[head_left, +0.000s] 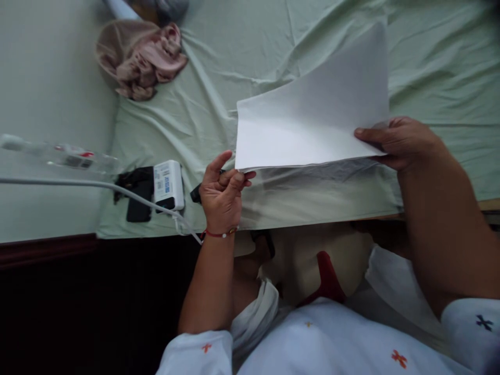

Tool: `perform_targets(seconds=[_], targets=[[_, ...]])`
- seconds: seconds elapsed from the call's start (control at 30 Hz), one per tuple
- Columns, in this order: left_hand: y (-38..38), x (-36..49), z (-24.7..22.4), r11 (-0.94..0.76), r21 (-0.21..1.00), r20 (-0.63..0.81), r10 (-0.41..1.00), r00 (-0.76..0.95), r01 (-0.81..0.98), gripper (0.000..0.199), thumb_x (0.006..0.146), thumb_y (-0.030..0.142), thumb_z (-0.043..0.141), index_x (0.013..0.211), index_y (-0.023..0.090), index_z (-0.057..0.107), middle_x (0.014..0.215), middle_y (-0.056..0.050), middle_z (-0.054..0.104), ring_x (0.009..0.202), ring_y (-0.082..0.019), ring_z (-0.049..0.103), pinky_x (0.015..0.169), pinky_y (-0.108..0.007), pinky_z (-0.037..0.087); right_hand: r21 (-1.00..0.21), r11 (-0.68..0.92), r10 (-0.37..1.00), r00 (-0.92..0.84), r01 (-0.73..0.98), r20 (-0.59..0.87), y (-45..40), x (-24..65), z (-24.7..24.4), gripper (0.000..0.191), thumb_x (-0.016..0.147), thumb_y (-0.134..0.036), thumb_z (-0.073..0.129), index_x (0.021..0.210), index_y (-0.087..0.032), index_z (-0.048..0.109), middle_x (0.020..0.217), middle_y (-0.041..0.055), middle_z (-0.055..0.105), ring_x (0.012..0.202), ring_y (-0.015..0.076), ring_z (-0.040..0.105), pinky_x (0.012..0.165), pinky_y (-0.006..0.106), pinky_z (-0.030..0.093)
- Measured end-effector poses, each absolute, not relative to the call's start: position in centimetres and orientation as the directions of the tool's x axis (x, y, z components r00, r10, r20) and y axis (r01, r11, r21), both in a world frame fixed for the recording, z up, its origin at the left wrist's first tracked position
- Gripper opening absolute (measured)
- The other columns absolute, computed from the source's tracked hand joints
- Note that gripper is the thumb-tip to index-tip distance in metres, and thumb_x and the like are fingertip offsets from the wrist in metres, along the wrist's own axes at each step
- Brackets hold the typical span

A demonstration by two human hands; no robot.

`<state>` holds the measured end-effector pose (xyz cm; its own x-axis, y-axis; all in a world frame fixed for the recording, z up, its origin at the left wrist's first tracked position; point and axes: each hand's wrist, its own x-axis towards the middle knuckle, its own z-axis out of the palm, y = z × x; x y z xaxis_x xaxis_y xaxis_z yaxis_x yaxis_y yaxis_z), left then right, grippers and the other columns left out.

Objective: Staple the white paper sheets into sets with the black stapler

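A sheaf of white paper (308, 122) is held up over the pale green sheet, its far right part curving upward. My right hand (406, 140) grips its right side, thumb on top and fingers underneath. At the near left corner, my left hand (224, 190) pinches the paper between thumb and fingers, with the index finger raised off it. Along the lower edge, more than one layer shows. A small black object (196, 194) shows beside my left hand, partly hidden behind it; I cannot make out its kind.
Left of my hands lie a white box-shaped device (169, 179), a black phone (139, 202) and a clear plastic bottle (74, 156). A grey cable (97, 183) crosses there. Crumpled pink cloth (148, 60) lies at the back left. The green-sheeted bed (211, 104) ends just before my lap.
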<state>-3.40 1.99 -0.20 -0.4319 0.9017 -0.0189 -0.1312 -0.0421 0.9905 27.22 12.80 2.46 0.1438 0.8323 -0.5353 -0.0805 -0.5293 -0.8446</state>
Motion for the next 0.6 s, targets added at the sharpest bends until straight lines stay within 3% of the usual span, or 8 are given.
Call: perform_targets(seconds=[0.37,0.6], targets=[[2.6,-4.3,-2.2,-0.254,0.957,0.185,0.909,-0.373,-0.144,0.061,0.071,0.042,0.102,0.123,0.028,0.073,0.074,0.006,0.077,0.071,-0.017,0.080,0.062,-0.021,0.060,-0.842,-0.537,0.832,0.133,-0.047,-0.538,13.0,27.7,1.6,0.025,0.088,0.000,0.076,0.069,-0.015,0.071,0.074,0.0028,0.074,0.059,0.0110,0.067,0.051,0.022,0.059],[2.7,-4.1,-1.9,-0.248,0.955,0.172,0.909,-0.380,-0.161,0.058,0.074,0.041,0.101,0.121,0.027,0.070,0.075,0.005,0.078,0.066,-0.015,0.078,0.058,-0.020,0.058,-0.837,-0.546,0.825,0.149,-0.040,-0.546,13.0,27.7,1.6,0.027,0.088,-0.001,0.075,0.067,-0.016,0.072,0.075,0.0022,0.074,0.061,0.0108,0.067,0.053,0.022,0.057]])
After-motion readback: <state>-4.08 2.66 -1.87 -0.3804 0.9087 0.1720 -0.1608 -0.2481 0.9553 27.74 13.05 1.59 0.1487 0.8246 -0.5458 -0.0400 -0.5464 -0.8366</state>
